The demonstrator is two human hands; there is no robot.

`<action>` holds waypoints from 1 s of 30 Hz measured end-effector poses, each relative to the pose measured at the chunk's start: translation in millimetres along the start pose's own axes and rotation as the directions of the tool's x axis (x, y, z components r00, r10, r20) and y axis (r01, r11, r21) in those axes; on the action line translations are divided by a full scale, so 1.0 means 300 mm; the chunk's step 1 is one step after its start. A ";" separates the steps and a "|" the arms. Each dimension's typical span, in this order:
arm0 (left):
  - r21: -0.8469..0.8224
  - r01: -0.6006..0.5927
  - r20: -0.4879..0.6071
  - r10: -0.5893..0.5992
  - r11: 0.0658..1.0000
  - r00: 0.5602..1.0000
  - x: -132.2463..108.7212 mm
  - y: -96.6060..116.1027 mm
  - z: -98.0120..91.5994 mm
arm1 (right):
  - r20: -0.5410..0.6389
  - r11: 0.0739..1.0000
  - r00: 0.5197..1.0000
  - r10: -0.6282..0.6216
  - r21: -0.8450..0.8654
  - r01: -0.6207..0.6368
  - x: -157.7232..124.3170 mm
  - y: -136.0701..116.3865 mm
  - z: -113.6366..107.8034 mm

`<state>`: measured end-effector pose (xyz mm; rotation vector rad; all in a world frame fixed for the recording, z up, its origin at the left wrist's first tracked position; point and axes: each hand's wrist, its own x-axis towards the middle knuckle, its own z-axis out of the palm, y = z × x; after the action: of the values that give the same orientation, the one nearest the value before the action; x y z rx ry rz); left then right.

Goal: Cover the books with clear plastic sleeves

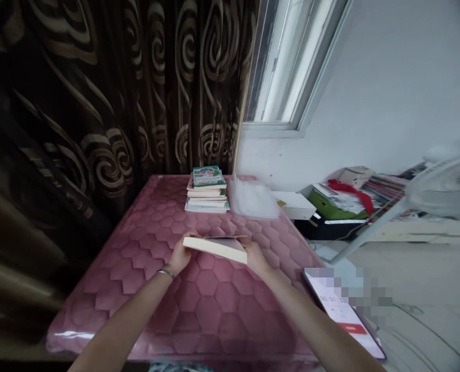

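Observation:
A thick book (215, 248) is held up between my two hands over the pink quilted table cover (210, 289), its pale page edges turned toward me. My left hand (181, 255) grips the book's left end, and a thin metal bangle circles that wrist. On the other end, my right hand (255, 255) is closed around the book's right side. Parts of the fingers on both hands are hidden behind the book. Beyond it, a stack of books (207, 194) stands near the far edge, topped by one with a green and blue cover.
Clear plastic bags (253, 199) lie right of the stack, beside a white box (295, 205). A phone (342, 310) showing a timer sits at the right edge. A patterned curtain (175, 93) hangs on the left. A white fan (443, 186) and a green bin (326, 202) are farther right.

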<state>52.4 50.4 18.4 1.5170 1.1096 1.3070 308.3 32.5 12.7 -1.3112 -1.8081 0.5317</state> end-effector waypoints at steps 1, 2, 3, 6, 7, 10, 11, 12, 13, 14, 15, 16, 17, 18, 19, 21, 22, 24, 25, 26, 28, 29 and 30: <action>0.027 0.001 -0.004 -0.001 1.000 1.000 0.006 -0.001 -0.002 | -0.015 1.000 1.000 0.009 -0.015 -0.010 0.004 -0.001 -0.002; 0.056 0.006 -0.010 -0.005 0.998 1.000 0.014 0.000 -0.004 | -0.029 1.000 0.999 0.017 -0.022 -0.018 0.011 -0.002 -0.004; 0.084 0.013 -0.019 -0.011 0.996 1.000 0.024 0.003 -0.006 | -0.040 0.999 0.999 0.019 -0.025 -0.020 0.019 -0.003 -0.006; 0.147 0.036 -0.034 -0.031 0.988 0.999 0.046 0.016 -0.007 | -0.034 1.000 0.999 0.023 -0.016 -0.023 0.039 -0.002 -0.007; 0.163 0.046 -0.035 -0.041 0.986 0.999 0.048 0.020 -0.005 | -0.027 0.999 0.999 0.035 -0.014 -0.035 0.041 0.001 -0.005; 0.191 0.074 -0.029 -0.070 0.979 0.997 0.033 0.026 0.008 | -0.017 0.997 0.997 0.081 -0.014 -0.081 0.031 0.011 0.007; 0.193 0.080 -0.024 -0.076 0.978 0.997 0.024 0.026 0.013 | -0.018 0.995 0.995 0.094 -0.014 -0.094 0.025 0.015 0.011; 0.193 0.084 -0.018 -0.082 0.978 0.996 0.016 0.025 0.019 | -0.018 0.994 0.994 0.107 -0.012 -0.107 0.020 0.018 0.015; 0.192 0.089 -0.011 -0.088 0.977 0.996 0.008 0.024 0.025 | -0.016 0.993 0.992 0.121 -0.010 -0.121 0.017 0.020 0.018; 0.190 0.095 -0.006 -0.095 0.977 0.995 0.003 0.023 0.030 | -0.013 0.991 0.991 0.136 -0.009 -0.137 0.014 0.021 0.020; 0.188 0.101 -0.003 -0.103 0.977 0.995 -0.001 0.022 0.034 | -0.009 0.989 0.989 0.151 -0.007 -0.151 0.014 0.020 0.021; 0.185 0.107 -0.003 -0.109 0.977 0.994 -0.003 0.021 0.038 | -0.006 0.987 0.987 0.162 -0.005 -0.162 0.014 0.017 0.021; 0.183 0.112 -0.004 -0.113 0.977 0.994 -0.003 0.022 0.039 | -0.005 0.986 0.986 0.168 -0.001 -0.168 0.016 0.013 0.019; 0.180 0.114 -0.004 -0.115 0.977 0.993 -0.001 0.025 0.038 | -0.002 0.985 0.985 0.171 0.007 -0.171 0.019 0.006 0.015; 0.178 0.116 -0.003 -0.117 0.977 0.993 0.001 0.031 0.035 | 0.007 0.986 0.986 0.167 0.023 -0.167 0.023 -0.002 0.008; 0.175 0.115 0.005 -0.117 0.978 0.993 0.008 0.057 0.017 | 0.045 0.987 0.990 0.131 0.083 -0.135 0.033 -0.025 -0.018; 0.172 0.113 0.018 -0.118 0.979 0.993 0.012 0.077 0.002 | 0.075 0.986 0.992 0.103 0.124 -0.112 0.039 -0.039 -0.037; 0.143 0.107 0.091 -0.120 0.984 0.989 0.018 0.130 -0.034 | 0.143 0.972 0.988 0.055 0.219 -0.085 0.052 -0.071 -0.083; 0.102 0.111 0.167 -0.127 0.989 0.978 0.019 0.160 -0.054 | 0.179 0.961 0.983 0.046 0.262 -0.093 0.059 -0.088 -0.107; 0.048 0.125 0.250 -0.133 0.991 0.959 0.020 0.192 -0.072 | 0.218 0.948 0.975 0.053 0.295 -0.118 0.067 -0.105 -0.130; -0.063 0.232 0.356 -0.195 0.971 0.914 0.020 0.251 -0.102 | 0.294 0.915 0.951 0.100 0.348 -0.204 0.080 -0.138 -0.165; -0.112 0.302 0.379 -0.240 0.947 0.894 0.018 0.276 -0.111 | 0.320 0.890 0.938 0.133 0.377 -0.255 0.084 -0.154 -0.176; -0.153 0.369 0.389 -0.287 0.917 0.875 0.017 0.296 -0.116 | 0.336 0.859 0.926 0.170 0.411 -0.307 0.086 -0.169 -0.181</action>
<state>27.4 32.8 109.0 1.2662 0.9007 0.8434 320.1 30.8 90.3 -1.1711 -1.6058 1.2673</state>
